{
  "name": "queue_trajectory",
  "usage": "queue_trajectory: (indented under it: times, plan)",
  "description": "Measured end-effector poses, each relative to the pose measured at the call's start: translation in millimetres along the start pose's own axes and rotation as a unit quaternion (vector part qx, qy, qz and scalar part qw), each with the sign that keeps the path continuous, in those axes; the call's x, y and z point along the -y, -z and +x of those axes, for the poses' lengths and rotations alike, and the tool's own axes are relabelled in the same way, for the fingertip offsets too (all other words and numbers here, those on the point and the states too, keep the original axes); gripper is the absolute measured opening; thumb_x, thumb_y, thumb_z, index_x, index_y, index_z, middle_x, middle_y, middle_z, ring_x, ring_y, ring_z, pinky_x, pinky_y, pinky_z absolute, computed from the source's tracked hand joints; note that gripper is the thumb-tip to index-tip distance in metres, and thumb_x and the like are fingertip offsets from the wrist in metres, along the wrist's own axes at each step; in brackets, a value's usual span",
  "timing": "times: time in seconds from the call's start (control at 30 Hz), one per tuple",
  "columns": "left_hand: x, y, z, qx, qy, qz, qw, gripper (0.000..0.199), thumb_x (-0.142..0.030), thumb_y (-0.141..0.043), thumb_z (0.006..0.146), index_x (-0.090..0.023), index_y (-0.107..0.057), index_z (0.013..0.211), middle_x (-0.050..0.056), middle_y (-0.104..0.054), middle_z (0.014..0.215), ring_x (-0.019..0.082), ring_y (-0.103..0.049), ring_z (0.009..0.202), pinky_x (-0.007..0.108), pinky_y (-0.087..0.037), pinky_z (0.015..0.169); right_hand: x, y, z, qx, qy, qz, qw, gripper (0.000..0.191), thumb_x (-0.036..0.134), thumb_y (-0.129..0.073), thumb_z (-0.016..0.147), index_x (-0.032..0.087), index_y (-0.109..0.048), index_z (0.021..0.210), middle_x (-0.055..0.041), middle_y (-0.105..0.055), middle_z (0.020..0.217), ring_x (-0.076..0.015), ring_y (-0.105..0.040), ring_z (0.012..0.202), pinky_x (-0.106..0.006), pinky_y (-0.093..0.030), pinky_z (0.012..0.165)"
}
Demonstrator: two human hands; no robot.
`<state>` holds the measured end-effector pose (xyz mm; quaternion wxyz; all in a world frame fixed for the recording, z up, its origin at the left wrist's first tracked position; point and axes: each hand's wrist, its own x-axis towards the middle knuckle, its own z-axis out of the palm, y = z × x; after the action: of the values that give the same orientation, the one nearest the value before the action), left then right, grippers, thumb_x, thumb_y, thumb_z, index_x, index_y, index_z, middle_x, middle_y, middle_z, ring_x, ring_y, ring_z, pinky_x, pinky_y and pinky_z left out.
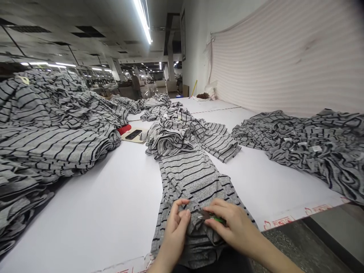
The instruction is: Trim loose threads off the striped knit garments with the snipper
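A grey garment with black stripes point(187, 182) lies lengthwise on the white table point(93, 223), its near end under my hands. My left hand point(176, 231) pinches a fold of this fabric between fingers and thumb. My right hand point(234, 227) holds a small green-handled pair of thread snips point(214, 218) against the same fold. The snips' dark tip sits at the fabric, and my fingers hide most of the tool.
Large heaps of the same striped fabric point(48, 125) rise along the left, and another heap point(313, 148) lies on the right. Farther along the table are a black phone point(133, 134) on a pale pad and a red cloth point(124, 129). A person point(135, 85) stands far back.
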<state>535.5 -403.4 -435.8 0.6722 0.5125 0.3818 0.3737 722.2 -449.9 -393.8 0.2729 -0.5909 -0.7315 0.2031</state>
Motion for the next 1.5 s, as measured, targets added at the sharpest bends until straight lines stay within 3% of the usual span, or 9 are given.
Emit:
queue_trajectory:
  times: [0.33,0.47,0.6,0.67,0.8,1.1,1.23,1.37,1.5]
  plan:
    - [-1.3,-3.0,1.2,0.005,0.001,0.027,1.000,0.039,-0.051,-0.050,0.088,-0.023,-0.046,0.115,-0.007,-0.037,0.062,0.010,-0.033,0.055,0.021,-0.029,0.054,-2.5,7.8,4.3,0.015,-0.009,0.045,0.999,0.013,0.024,-0.057,0.090,0.025,-0.069,0.095,0.0001,-0.065,0.090,-0.0166,-0.062,0.084,-0.024,-0.044,0.071]
    - [-5.5,0.6,0.8,0.011,-0.035,0.116,0.993,0.029,-0.039,-0.058,0.083,-0.024,-0.052,0.107,-0.001,-0.053,0.077,0.016,-0.050,0.072,0.027,-0.039,0.070,-7.5,10.4,-0.7,-0.016,-0.048,0.061,0.997,0.016,0.029,-0.052,0.093,0.024,-0.067,0.092,-0.0010,-0.064,0.089,-0.0173,-0.061,0.083,-0.026,-0.044,0.072]
    - [-18.6,14.6,16.1,-0.132,-0.144,0.227,0.954,0.011,-0.025,-0.061,0.077,-0.023,-0.055,0.086,-0.001,-0.054,0.083,0.018,-0.049,0.082,0.028,-0.037,0.077,-1.2,-3.6,-19.6,-0.017,-0.063,0.048,0.997,0.020,0.027,-0.063,0.084,0.024,-0.059,0.103,-0.0006,-0.061,0.094,-0.0177,-0.059,0.084,-0.026,-0.043,0.072]
    - [-25.9,20.3,30.9,-0.179,-0.140,0.155,0.961,0.012,-0.024,-0.060,0.076,-0.023,-0.051,0.084,-0.004,-0.047,0.077,0.015,-0.044,0.072,0.024,-0.035,0.068,3.8,-18.5,-27.1,0.016,-0.032,0.004,0.999,0.025,0.023,-0.068,0.077,0.024,-0.057,0.100,-0.0003,-0.060,0.091,-0.0179,-0.058,0.080,-0.026,-0.042,0.069]
    - [-32.2,20.9,53.2,-0.108,-0.071,0.000,0.992,0.021,-0.024,-0.063,0.070,-0.022,-0.043,0.075,-0.007,-0.042,0.068,0.011,-0.040,0.062,0.020,-0.033,0.060,4.6,-39.5,-24.4,0.022,0.000,-0.125,0.992,0.020,0.013,-0.061,0.076,0.024,-0.059,0.093,-0.0006,-0.059,0.087,-0.0180,-0.056,0.073,-0.026,-0.036,0.063]
    - [-15.8,24.9,49.0,-0.080,-0.028,-0.057,0.995,0.026,-0.031,-0.066,0.072,-0.021,-0.045,0.082,-0.007,-0.048,0.068,0.010,-0.047,0.060,0.020,-0.038,0.057,16.7,-45.9,-5.1,0.067,0.043,-0.089,0.993,0.024,0.010,-0.056,0.073,0.023,-0.059,0.093,-0.0012,-0.060,0.091,-0.0186,-0.057,0.077,-0.026,-0.037,0.065]
    - [-8.1,30.9,29.7,-0.099,-0.060,-0.010,0.993,0.025,-0.034,-0.066,0.076,-0.020,-0.052,0.091,0.000,-0.057,0.084,0.016,-0.056,0.079,0.026,-0.045,0.071,10.8,-47.6,0.9,0.041,0.015,-0.032,0.999,0.026,0.001,-0.047,0.071,0.022,-0.057,0.085,-0.0007,-0.060,0.086,-0.0171,-0.056,0.076,-0.026,-0.039,0.066]
    - [18.2,24.5,-4.5,-0.177,-0.266,0.246,0.915,0.042,-0.028,-0.064,0.078,-0.022,-0.047,0.116,0.011,-0.051,0.121,0.028,-0.047,0.117,0.044,-0.039,0.097,1.6,-29.3,7.9,-0.002,-0.012,0.085,0.996,0.019,0.005,-0.045,0.077,0.022,-0.053,0.081,0.0005,-0.059,0.082,-0.0158,-0.057,0.076,-0.025,-0.042,0.068]
    - [40.1,10.8,-14.4,-0.166,-0.313,0.438,0.826,0.031,-0.010,-0.062,0.071,-0.022,-0.050,0.098,0.009,-0.055,0.103,0.027,-0.052,0.098,0.045,-0.044,0.085,-8.7,-14.4,7.4,-0.062,-0.020,0.080,0.995,0.017,0.010,-0.044,0.080,0.022,-0.054,0.087,-0.0012,-0.061,0.084,-0.0179,-0.059,0.079,-0.027,-0.046,0.071]
